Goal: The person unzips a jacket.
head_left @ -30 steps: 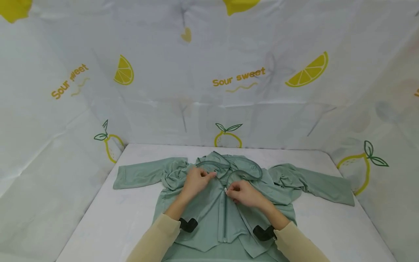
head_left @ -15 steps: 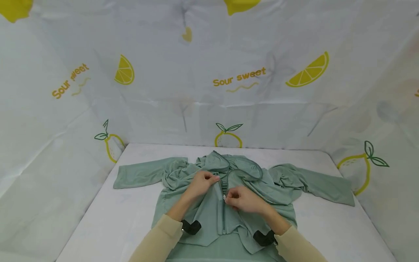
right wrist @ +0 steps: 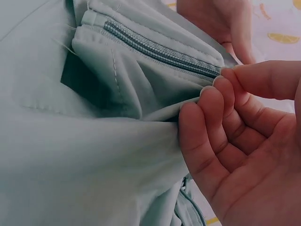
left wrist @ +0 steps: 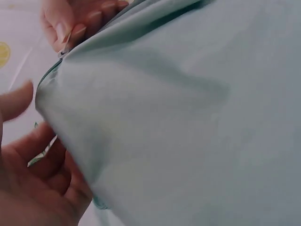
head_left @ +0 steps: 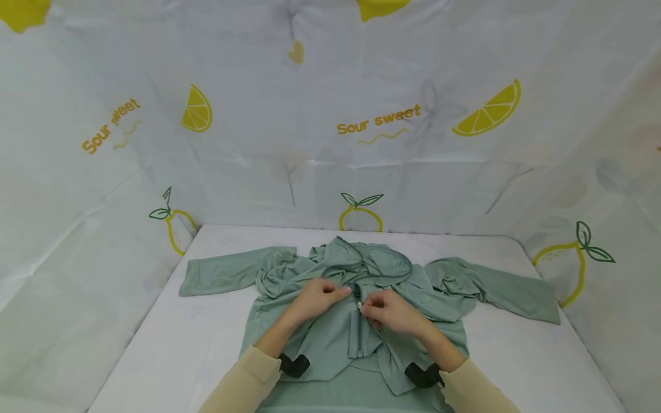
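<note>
The person looks to be zipping up the green hooded jacket (head_left: 356, 321) lying flat on the white table (head_left: 170, 338); the zip is closed almost to the neck. The right hand (head_left: 389, 312) pinches the zipper pull (head_left: 359, 304) with curled fingers; the left hand (head_left: 315, 298) grips the cloth just beside the zip. Next, I think, the pull needs a small steady tug toward the hood (head_left: 377, 261) while the left hand keeps the cloth tight.

— I'm looking down from the head view: what's on the arms?

— I see long cream sleeves on both, the left sleeve (head_left: 242, 381) and the right sleeve (head_left: 472, 387), plain, no print.

— And at the wrists?

— A black device on each: left wrist camera (head_left: 294, 365), right wrist camera (head_left: 422, 376). Both hands are bare; I can't spot rings or gloves.
</note>
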A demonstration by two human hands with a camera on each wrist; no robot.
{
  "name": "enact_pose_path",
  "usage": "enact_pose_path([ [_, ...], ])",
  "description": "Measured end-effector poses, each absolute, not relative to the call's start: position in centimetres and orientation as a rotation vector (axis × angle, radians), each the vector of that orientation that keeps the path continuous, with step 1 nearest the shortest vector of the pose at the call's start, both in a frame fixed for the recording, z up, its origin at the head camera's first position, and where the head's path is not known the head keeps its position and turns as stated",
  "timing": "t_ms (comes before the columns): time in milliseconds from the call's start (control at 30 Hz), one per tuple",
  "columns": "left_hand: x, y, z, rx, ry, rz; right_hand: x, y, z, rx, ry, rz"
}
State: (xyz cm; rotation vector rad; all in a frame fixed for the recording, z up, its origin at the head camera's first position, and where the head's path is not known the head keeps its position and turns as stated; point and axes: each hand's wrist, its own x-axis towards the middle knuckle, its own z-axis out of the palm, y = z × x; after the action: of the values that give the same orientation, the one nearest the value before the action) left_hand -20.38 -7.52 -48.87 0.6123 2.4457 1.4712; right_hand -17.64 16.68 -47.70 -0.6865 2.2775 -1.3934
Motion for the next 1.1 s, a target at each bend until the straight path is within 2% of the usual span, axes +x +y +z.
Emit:
enact_pose_path([
  [300, -19.5, -6.8, -49.1, 0.658, 2.341, 1.695, -17.6, 16.4, -47.6, -0.813, 2.258, -1.378],
  [500, -20.0, -7.6, -49.3, 0.537, 2.504, 1.782, -16.7, 16.4, -47.9, -0.888, 2.133, -1.32],
  [800, -19.6, -8.3, -48.8, 0.434, 2.851, 1.463, -16.6, 16.4, -47.4, -0.79, 2.157, -1.348],
  [1000, -18.8, -7.8, -48.4, 0.671, 2.606, 1.42, -16.9, 16.6, -47.3, -0.783, 2.165, -1.366],
  [1100, -18.5, -7.3, -48.4, 0.667, 2.422, 1.479, -17.0, 16.3, -47.1, -0.8, 2.166, -1.367],
])
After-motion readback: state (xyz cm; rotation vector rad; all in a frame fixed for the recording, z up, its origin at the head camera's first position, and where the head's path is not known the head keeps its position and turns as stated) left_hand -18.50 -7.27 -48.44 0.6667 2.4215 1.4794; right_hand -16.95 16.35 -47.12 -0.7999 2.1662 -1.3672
